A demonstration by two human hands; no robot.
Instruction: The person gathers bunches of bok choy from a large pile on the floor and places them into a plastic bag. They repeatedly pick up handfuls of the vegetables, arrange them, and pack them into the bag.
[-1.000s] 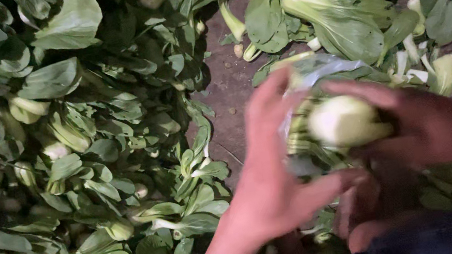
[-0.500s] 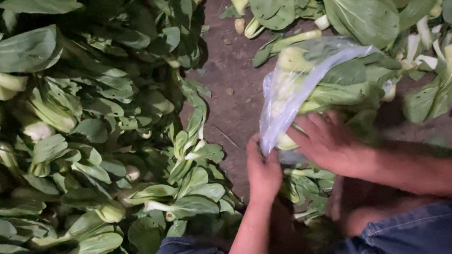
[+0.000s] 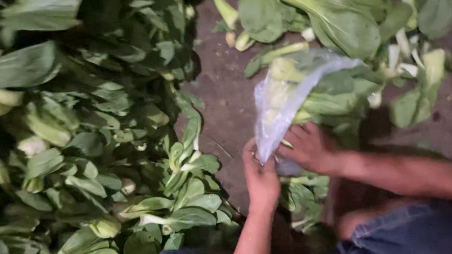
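1. The clear plastic bag (image 3: 288,102), stuffed with leafy greens, lies on the bare dirt ground (image 3: 222,103) between two heaps.
2. Our left hand (image 3: 261,179) pinches its open edge; our right hand (image 3: 312,146) presses, fingers spread, against the bag's mouth.
3. We judge the thin film could tear or slip, spilling greens onto the dirt.
4. The big pile of greens (image 3: 61,153) crowds the left; loose bunches (image 3: 341,12) lie beyond, hemming the bag in.

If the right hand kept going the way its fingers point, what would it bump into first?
Probably the clear plastic bag of greens: the right hand points up-left and its fingers already touch it. Depth is hard to judge.
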